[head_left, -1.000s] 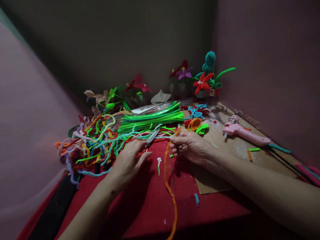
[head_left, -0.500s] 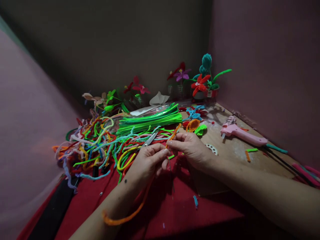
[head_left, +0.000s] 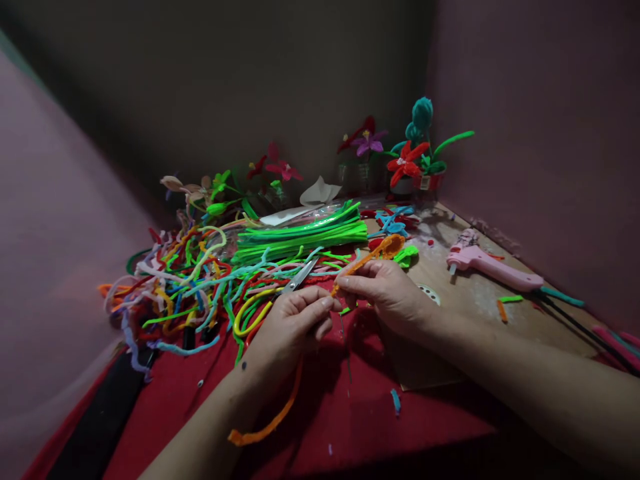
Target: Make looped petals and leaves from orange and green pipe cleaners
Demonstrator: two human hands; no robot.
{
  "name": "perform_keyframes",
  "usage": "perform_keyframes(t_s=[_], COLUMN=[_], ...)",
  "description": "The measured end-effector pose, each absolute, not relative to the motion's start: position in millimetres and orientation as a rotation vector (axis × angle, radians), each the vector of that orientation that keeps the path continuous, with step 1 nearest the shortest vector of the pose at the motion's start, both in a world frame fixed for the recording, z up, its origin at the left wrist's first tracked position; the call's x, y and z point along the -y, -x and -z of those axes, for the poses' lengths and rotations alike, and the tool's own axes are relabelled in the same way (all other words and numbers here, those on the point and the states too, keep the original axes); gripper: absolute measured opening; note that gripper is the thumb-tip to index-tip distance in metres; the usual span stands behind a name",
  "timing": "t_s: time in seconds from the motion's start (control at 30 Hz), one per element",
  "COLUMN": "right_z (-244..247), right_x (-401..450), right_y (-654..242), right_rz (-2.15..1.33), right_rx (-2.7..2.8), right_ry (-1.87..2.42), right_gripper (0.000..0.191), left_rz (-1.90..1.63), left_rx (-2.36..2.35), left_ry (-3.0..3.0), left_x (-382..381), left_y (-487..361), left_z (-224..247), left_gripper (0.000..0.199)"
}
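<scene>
An orange pipe cleaner (head_left: 286, 411) runs between my two hands. Its long tail curves down below my left hand (head_left: 306, 315) and ends near my left wrist. My left hand pinches it between thumb and fingers. Close beside it, my right hand (head_left: 373, 287) grips the strip, whose upper part slants up past the fingertips toward an orange loop (head_left: 390, 247). Whether strip and loop are joined is unclear. Scissors (head_left: 299, 277) with yellow and red handles lie just behind my left hand. A thin dark wire (head_left: 347, 353) shows beneath the hands.
Tangled pipe cleaners (head_left: 175, 280) cover the left side, with a green bundle (head_left: 305, 237) behind the hands. A pink glue gun (head_left: 495, 267) rests on the board (head_left: 460, 300) at right. Pipe-cleaner flowers (head_left: 407, 162) stand at the back. A blue scrap (head_left: 395, 402) lies in front.
The orange tail has shifted right and shortened below my left hand. More orange strip shows above my right hand. The whole view has shifted slightly.
</scene>
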State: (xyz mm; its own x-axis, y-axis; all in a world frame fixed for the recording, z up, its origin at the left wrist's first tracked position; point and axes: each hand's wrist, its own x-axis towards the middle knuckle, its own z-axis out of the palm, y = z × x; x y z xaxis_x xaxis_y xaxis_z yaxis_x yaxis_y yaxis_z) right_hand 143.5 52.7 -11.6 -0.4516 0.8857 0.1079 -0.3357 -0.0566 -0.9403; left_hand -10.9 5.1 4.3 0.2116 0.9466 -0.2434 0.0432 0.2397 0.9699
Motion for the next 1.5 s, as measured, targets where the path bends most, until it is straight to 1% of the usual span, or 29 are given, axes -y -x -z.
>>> perform_keyframes(t_s=[0.13, 0.33, 0.43, 0.6, 0.73, 0.9, 1.2, 1.37, 1.5], right_z=[10.2, 11.2, 11.3, 13.6, 15.4, 16.5, 16.4, 16.7, 15.4], right_x=[-50.3, -51.6, -50.3, -51.6, -53.8, -54.0, -47.6, -43.6, -43.1], right_y=[-142.9, -143.8, -143.7, -142.5, -142.5, -142.3, -141.5, -140.2, -139.2], right_rz=[-1.763, -1.748, -1.751, -1.847, -1.887, -1.875, -1.901, -1.875, -1.923], right_rx=[1.300, 1.377, 1.360, 1.223, 1.224, 1.202, 1.206, 1.211, 1.164], right_ry=[0.693, 0.656, 0.632, 0.617, 0.597, 0.631, 0.697, 0.821, 0.827], right_gripper=[0.010, 0.009, 0.008, 0.013, 0.016, 0.014, 0.018, 0.018, 0.019], left_rz=[-0.887, -0.878, -0.860, -0.867, -0.835, -0.819, -1.105, -1.023, -0.993], left_rx=[-1.195, -1.223, -1.217, -1.196, -1.147, -1.161, -1.329, -1.377, -1.383], left_ry=[-1.235, -1.316, -1.315, -1.248, -1.185, -1.196, -1.447, -1.486, -1.508], left_x=[-4.8, -5.4, -4.9, -4.7, -4.9, -4.0, -3.3, -2.5, -1.9], left_y=[10.0, 10.9, 12.2, 14.9, 16.9, 17.2, 5.7, 4.9, 5.6], left_z=[-4.5, -4.8, -6.7, -7.9, -7.8, -8.8, -12.9, -13.1, -8.9], left_gripper=[0.024, 0.026, 0.026, 0.023, 0.022, 0.022, 0.010, 0.011, 0.013])
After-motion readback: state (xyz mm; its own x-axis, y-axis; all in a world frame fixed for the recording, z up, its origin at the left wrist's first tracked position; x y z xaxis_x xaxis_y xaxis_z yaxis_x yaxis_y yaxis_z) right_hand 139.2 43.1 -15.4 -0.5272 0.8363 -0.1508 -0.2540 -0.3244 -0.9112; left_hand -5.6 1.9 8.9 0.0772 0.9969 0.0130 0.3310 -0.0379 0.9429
